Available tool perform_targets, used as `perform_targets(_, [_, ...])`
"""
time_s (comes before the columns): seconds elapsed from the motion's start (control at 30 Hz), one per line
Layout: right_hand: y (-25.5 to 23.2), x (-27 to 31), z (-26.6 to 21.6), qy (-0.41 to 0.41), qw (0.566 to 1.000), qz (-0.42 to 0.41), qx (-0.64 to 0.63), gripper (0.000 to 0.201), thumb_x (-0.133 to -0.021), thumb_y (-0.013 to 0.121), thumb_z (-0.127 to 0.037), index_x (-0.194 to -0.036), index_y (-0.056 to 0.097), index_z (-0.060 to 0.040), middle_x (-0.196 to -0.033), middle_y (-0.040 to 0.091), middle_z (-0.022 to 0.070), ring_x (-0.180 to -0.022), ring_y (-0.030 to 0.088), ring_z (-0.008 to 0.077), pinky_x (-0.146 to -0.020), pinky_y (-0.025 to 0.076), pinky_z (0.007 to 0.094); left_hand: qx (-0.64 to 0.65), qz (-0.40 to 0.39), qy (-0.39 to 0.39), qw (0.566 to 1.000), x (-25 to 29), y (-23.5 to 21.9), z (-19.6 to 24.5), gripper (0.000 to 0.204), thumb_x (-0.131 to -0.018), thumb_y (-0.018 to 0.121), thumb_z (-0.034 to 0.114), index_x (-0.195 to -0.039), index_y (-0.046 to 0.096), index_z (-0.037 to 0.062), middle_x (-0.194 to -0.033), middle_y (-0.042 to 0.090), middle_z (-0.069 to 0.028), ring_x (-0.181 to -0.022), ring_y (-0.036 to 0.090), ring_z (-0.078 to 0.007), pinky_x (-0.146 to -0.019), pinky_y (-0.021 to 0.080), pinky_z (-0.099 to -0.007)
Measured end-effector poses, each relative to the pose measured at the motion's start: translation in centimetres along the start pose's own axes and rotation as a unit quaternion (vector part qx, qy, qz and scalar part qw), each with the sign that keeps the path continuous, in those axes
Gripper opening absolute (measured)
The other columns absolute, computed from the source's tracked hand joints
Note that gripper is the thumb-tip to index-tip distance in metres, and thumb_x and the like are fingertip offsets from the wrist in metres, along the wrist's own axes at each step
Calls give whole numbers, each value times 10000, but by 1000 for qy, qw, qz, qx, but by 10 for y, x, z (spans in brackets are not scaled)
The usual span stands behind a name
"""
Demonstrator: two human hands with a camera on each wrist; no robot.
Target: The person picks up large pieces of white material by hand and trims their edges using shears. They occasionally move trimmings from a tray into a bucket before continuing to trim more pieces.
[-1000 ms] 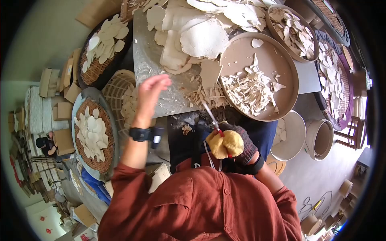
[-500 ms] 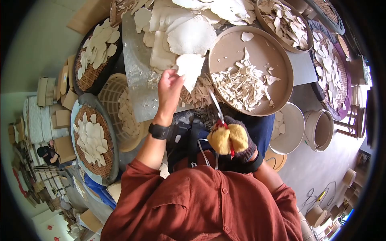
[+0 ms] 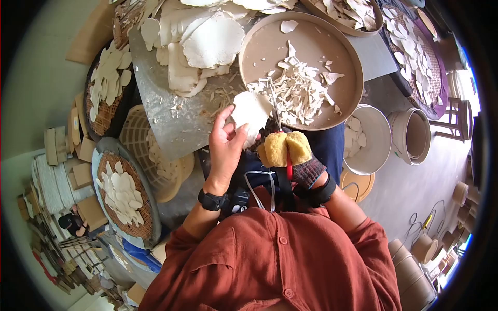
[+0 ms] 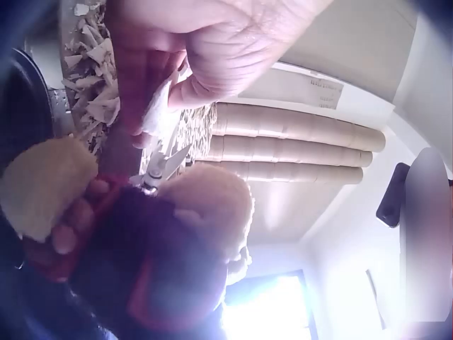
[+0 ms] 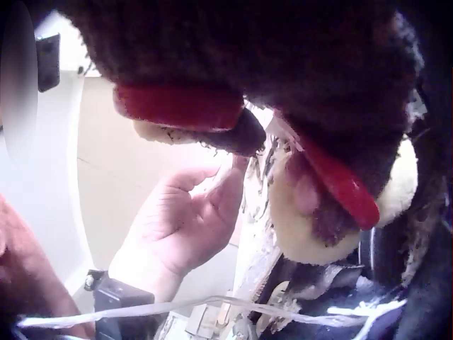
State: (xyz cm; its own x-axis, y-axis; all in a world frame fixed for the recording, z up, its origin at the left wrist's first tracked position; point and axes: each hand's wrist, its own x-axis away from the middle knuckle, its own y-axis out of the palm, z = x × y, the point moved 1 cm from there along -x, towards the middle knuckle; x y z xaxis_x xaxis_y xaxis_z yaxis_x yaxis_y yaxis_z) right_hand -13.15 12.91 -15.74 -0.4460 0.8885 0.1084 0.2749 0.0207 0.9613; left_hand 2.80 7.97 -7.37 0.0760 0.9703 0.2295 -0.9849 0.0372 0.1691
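Observation:
Between thumb and fingers, my bare left hand (image 3: 224, 150) pinches a thin, flat, off-white slice (image 3: 251, 110) of dried-looking material. My right hand (image 3: 310, 173), in a dark knit glove, grips scissors (image 4: 164, 168) with red handles (image 5: 340, 180). Thick yellow fuzzy padding (image 3: 275, 149) surrounds the handles. In the left wrist view the scissor blades are parted, right at the slice's lower edge. In the head view the blades lie just right of the slice, pointing toward the round tray (image 3: 263, 47) of cut strips (image 3: 306, 85).
Stacked large pale sheets (image 3: 213, 40) lie on the metal table (image 3: 161, 103). Left of my legs stands a plastic basket (image 3: 136, 132), beside a woven tray of slices (image 3: 120, 192). White buckets (image 3: 381, 129) stand at the right. Another person (image 3: 72, 223) is far left.
My left hand, empty over the table a second ago, took up a pale slice and brought it down and right to the scissors. The view shifted, so the table appears farther left and up.

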Motion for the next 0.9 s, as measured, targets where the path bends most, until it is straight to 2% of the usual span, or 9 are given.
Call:
perform_targets(0.03, [6,2,-5,8,998,-5,-63,303,-918,494,-166,-1131,561,40,-1107,622,134,-1007,615,210,-879,487,317,-5,14,22,1000,-1,2,0,516,-877,552,32,-1324,303,-36,-1007,631,-162,-827,629,-169,-699,537,-281])
perform_targets(0.13, [17,9,-16,-39,969,58,237,229,-913,491,-160,-1011,602,16,-984,656,127,-917,638,225,-804,504,335,-11,62,79,995,-8,11,-3,536,-893,528,60,-1356,276,-32,-1014,625,-169,-789,650,-209,-669,541,-274])
perform_targets(0.27, [13,10,-22,-133,783,18,607,163,-874,500,-115,-956,610,-28,-906,655,126,-851,633,273,-750,494,349,5,55,33,998,-11,16,-5,518,-905,510,91,-1359,292,-33,-1036,614,-169,-772,658,-222,-644,541,-265])
perform_targets(0.33, [12,12,-22,-100,785,30,611,152,-858,525,-117,-953,614,-38,-906,654,121,-849,631,274,-750,492,345,-11,46,3,999,-15,11,-4,505,-910,499,95,-1359,304,-32,-1044,610,-169,-757,661,-225,-635,541,-262])
perform_targets(0.53, [5,11,-16,-43,921,93,376,159,-846,573,-163,-932,617,-36,-899,656,115,-838,634,259,-743,493,339,-14,-37,-42,998,-31,1,9,479,-909,489,76,-1355,342,-21,-1054,613,-153,-738,664,-216,-607,543,-244])
perform_targets(0.67, [4,10,-22,-107,831,53,543,200,-876,545,-191,-948,617,-18,-902,660,120,-845,639,240,-745,496,320,-27,-51,-55,997,-32,2,12,472,-905,486,58,-1351,352,-18,-1057,614,-150,-735,665,-211,-600,545,-237])
perform_targets(0.73, [15,10,-27,-105,843,43,526,223,-885,542,-204,-960,618,-8,-913,662,119,-852,641,221,-747,497,309,-25,-59,-77,995,-37,-2,12,473,-902,486,51,-1351,353,-13,-1056,615,-152,-733,665,-212,-600,546,-237])
perform_targets(0.8, [22,11,-25,-31,945,84,315,248,-889,550,-221,-973,619,2,-928,665,116,-860,642,195,-749,498,300,-29,-64,-84,994,-40,-5,10,469,-902,486,50,-1350,360,-8,-1053,616,-152,-732,666,-213,-598,547,-238])
perform_targets(0.9, [24,11,-26,-48,921,68,381,295,-895,559,-254,-994,618,17,-947,665,113,-868,638,171,-754,501,292,-33,-63,-84,994,-42,-8,11,465,-900,487,48,-1347,369,-2,-1049,618,-151,-730,666,-214,-597,548,-238])
